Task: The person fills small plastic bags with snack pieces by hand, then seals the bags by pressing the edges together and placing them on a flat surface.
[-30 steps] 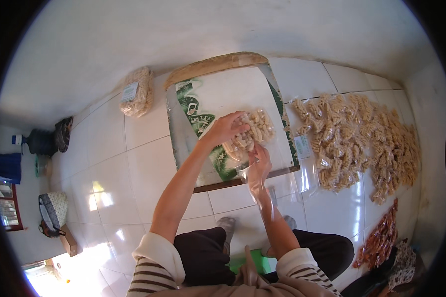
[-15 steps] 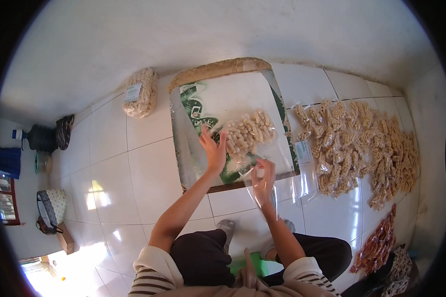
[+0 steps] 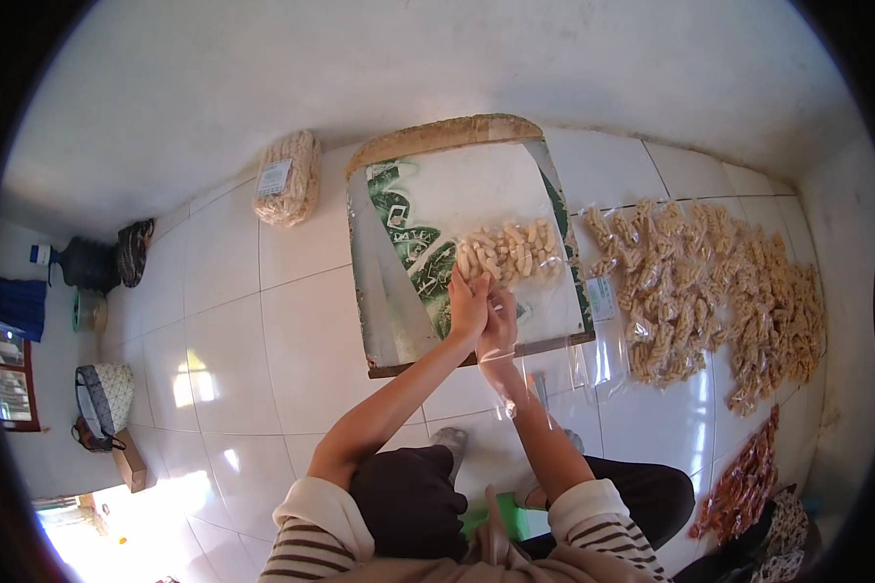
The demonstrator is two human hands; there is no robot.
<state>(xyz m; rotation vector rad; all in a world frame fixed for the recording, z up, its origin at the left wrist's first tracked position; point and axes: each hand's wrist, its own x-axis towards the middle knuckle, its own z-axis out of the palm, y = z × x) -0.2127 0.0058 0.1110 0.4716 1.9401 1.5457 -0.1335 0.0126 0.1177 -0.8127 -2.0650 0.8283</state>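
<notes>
A clear plastic bag (image 3: 508,251) of pale, finger-shaped snack pieces lies flat on a low worn table with a white and green top (image 3: 437,194). My left hand (image 3: 469,306) presses against the near left end of the bag, its fingers closed on the plastic. Close beside it, almost touching, my right hand (image 3: 499,323) pinches the bag's gathered neck. Loose clear film from the bag's mouth trails over my right wrist. The exact finger grip is partly hidden where the hands meet.
On the tiled floor to the right lie many packed bags of twisted snacks (image 3: 690,282), with reddish packs (image 3: 739,476) nearer me. A large filled bag (image 3: 288,180) stands by the wall, left of the table. A green stool (image 3: 506,517) shows beneath me.
My hands have come together at the bag's near end; the left moved right and nearer, the right moved left. The loose film has been drawn in toward my right wrist.
</notes>
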